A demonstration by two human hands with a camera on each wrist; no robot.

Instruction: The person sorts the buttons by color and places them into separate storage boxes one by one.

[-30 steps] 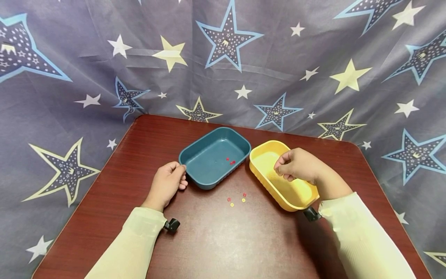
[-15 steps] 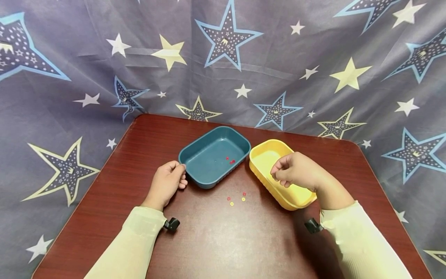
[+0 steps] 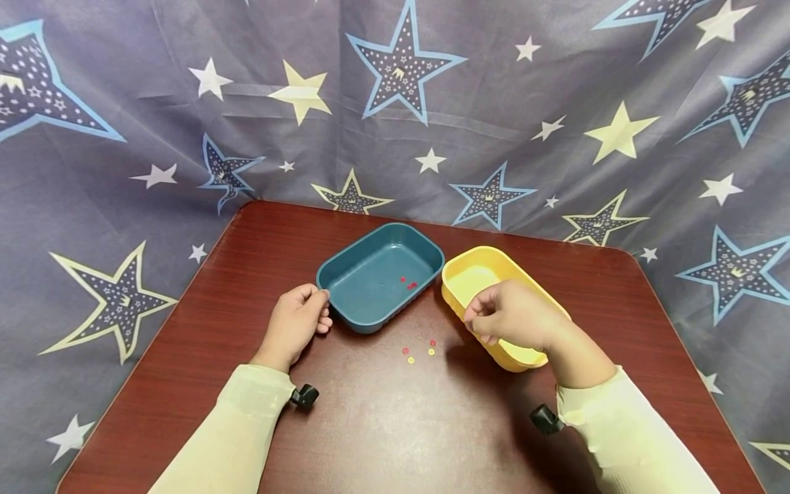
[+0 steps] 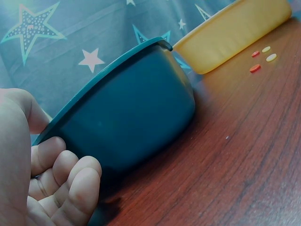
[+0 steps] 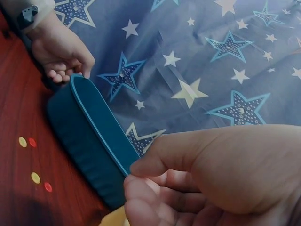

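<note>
A teal plastic bin (image 3: 370,271) stands on the table, and my left hand (image 3: 293,322) pinches its near-left rim between thumb and index finger. Inside the bin lie several small red buttons (image 3: 412,285). To its right sits a yellow bin (image 3: 472,280), partly covered by my right hand (image 3: 512,315), which hovers over its near-left rim. In the right wrist view the right thumb meets the curled index finger (image 5: 141,188), and nothing shows between them. Two red buttons (image 3: 405,351) and two yellow buttons (image 3: 431,352) lie loose on the table in front of the bins.
The brown wooden table (image 3: 382,425) has its far edge near a grey star-patterned cloth (image 3: 395,158). The bins' neighbouring ends are close together. A black wrist camera (image 3: 304,397) is worn on the left sleeve, another camera (image 3: 546,419) on the right.
My right hand has moved left and toward me, from above the inside of the yellow bin to its near-left rim. The left hand, both bins and the loose buttons stay put.
</note>
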